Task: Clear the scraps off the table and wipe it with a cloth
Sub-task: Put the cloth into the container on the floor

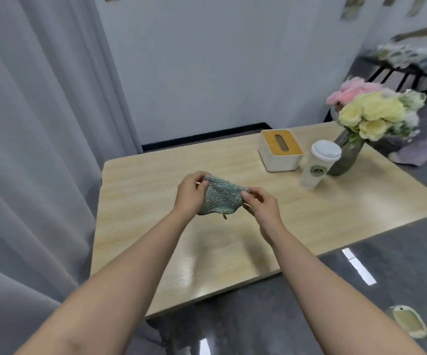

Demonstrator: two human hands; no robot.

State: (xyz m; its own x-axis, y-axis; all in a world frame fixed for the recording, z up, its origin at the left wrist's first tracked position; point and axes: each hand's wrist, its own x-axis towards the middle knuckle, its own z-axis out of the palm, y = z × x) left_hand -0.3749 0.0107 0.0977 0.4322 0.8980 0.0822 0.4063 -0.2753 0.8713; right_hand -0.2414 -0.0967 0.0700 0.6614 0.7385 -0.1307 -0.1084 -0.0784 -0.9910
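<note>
cloth point(221, 197): held above table point(140, 201) centre | left hand point(190, 196) pinches 9 o'clock edge, right hand point(261, 207) pinches 3 o'clock edge | soft, light, limp; grip at edges

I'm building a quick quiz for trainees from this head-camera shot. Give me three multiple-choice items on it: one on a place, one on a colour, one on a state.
1. Where does the white lidded paper cup stand on the pale wooden table?
A. Between the white tissue box with a wooden lid and the dark glass vase of flowers
B. At the table's near left corner
C. On top of the tissue box

2. What colour is the knitted cloth?
A. Bright red
B. Grey-green
C. Black

3. How is the cloth held?
A. Lying flat, untouched
B. Under one open palm
C. Pinched at its ends by the left hand and right hand, above the table

Answers: 1 A, the cup is flanked by box and vase; 2 B, the knit reads grey-green; 3 C, both hands pinch it and it sags between them.
</note>
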